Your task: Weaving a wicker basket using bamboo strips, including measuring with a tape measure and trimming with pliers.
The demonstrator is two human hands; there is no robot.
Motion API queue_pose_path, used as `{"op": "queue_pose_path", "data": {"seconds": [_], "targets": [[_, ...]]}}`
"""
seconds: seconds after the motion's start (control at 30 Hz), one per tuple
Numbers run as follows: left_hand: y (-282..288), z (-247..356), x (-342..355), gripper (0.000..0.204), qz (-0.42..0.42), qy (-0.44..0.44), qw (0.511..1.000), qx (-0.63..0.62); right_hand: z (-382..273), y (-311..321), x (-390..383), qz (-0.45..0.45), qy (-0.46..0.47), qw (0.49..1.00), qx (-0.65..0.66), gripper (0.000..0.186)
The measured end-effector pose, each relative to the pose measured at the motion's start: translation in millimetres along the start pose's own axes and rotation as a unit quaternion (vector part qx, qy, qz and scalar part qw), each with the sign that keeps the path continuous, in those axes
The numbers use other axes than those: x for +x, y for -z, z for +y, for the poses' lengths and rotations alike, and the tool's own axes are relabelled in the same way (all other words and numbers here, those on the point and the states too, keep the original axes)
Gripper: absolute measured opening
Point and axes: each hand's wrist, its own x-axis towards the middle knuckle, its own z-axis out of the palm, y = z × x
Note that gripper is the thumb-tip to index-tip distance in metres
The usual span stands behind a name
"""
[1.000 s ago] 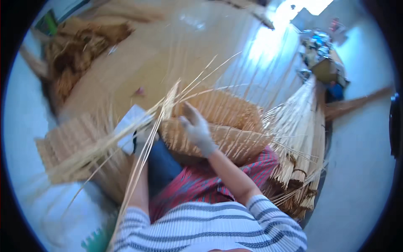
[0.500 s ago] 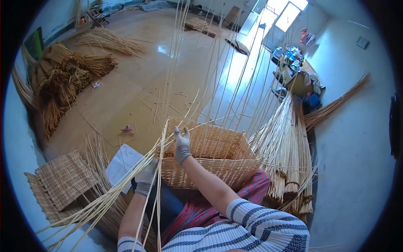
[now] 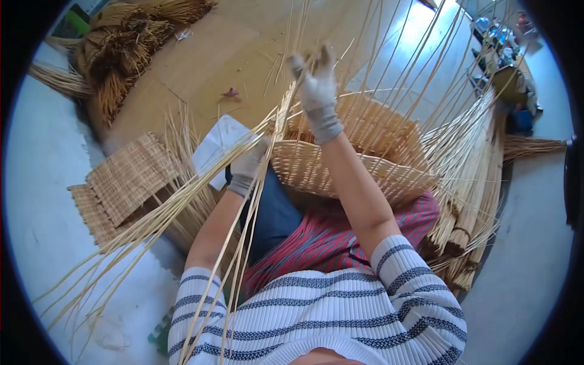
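Note:
A half-woven wicker basket (image 3: 359, 161) rests on my lap, long pale upright stakes rising from its rim. My right hand (image 3: 316, 91), in a grey glove, is raised above the basket's near rim and grips a thin cane strand (image 3: 307, 36) that runs up out of view. My left hand (image 3: 248, 164), also gloved, presses against the basket's left side, closed on a bunch of loose canes (image 3: 158, 225) that trail down to the lower left.
Flat woven mats (image 3: 125, 179) lie on the floor at my left, a white sheet (image 3: 219, 146) beside them. A heap of brown straw bundles (image 3: 121, 48) sits at the far left. Bundled pale canes (image 3: 471, 201) lie at my right. Wooden floor beyond.
My right hand has risen from the basket's rim to well above it, drawing the strand upward. The view has tilted down toward my lap. My left hand stays at the basket's side.

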Motion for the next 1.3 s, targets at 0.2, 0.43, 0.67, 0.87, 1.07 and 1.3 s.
{"op": "queue_pose_path", "data": {"seconds": [0.2, 0.43, 0.67, 0.87, 1.07, 1.3], "targets": [[-9.1, -5.4, -2.8, 0.060, 0.043, 0.001, 0.971, -0.236, -13.7, 29.0, -33.0, -0.100, -0.009, 0.987, 0.128, 0.034], [-1.3, -2.3, -2.4, 0.040, 0.068, -0.143, 0.981, -0.113, 44.2, 154.8, -151.0, -0.093, -0.211, 0.864, 0.447, 0.022], [4.2, 100.7, -31.6, 0.042, 0.202, -0.205, 0.958, 0.006, 82.8, 240.4, -173.6, 0.045, -0.295, 0.950, 0.087, 0.016], [-24.7, 102.3, 37.9, 0.048, -0.139, 0.089, 0.949, -0.270, 49.5, 204.5, -144.6, 0.034, -0.198, 0.979, 0.028, 0.020], [-37.7, 94.5, 50.3, 0.022, -0.083, 0.079, 0.950, -0.291, 10.4, 110.7, -20.7, -0.061, 0.086, 0.968, -0.226, 0.052], [-37.8, 113.9, 51.4, 0.025, -0.069, 0.103, 0.946, -0.298, 84.0, 269.1, -157.8, 0.027, -0.239, 0.971, 0.010, 0.025]]}}
